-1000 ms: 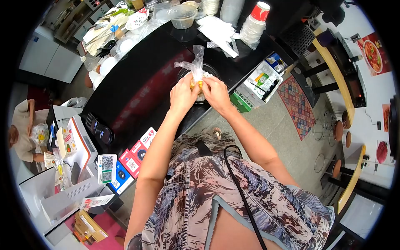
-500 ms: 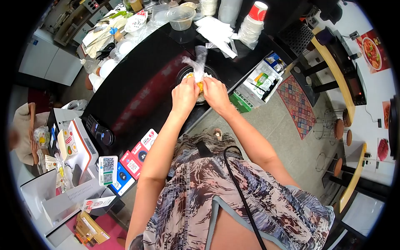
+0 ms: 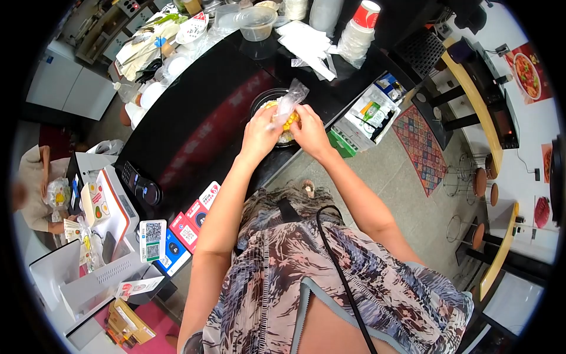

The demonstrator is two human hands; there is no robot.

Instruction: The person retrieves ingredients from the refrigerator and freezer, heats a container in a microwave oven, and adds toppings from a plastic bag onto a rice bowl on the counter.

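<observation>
Yellow corn kernels show through a small clear plastic bag (image 3: 290, 101) held over a round black bowl (image 3: 259, 101). White food, perhaps rice, lies in the bowl under the bag. My left hand (image 3: 260, 131) is closed on the bag's left side, its fingertips pinching the plastic. On the opposite side my right hand (image 3: 312, 134) has its fingers curled round the bag beside the kernels. The bag's loose top leans away to the upper right. My fingers hide part of the bowl and its contents.
The black counter (image 3: 194, 127) curves around the bowl. Beyond it are white napkins (image 3: 303, 44), stacked cups (image 3: 357, 38) and a clear tub (image 3: 256, 25). A card terminal (image 3: 144, 189) and payment signs (image 3: 188, 230) stand left. A bottle box (image 3: 368, 118) is right. Another person (image 3: 36, 189) is far left.
The bag's top has gone from a narrow twist with two upright ends to a wider, looser shape leaning right. My hands have shifted slightly, and more yellow kernels show between them.
</observation>
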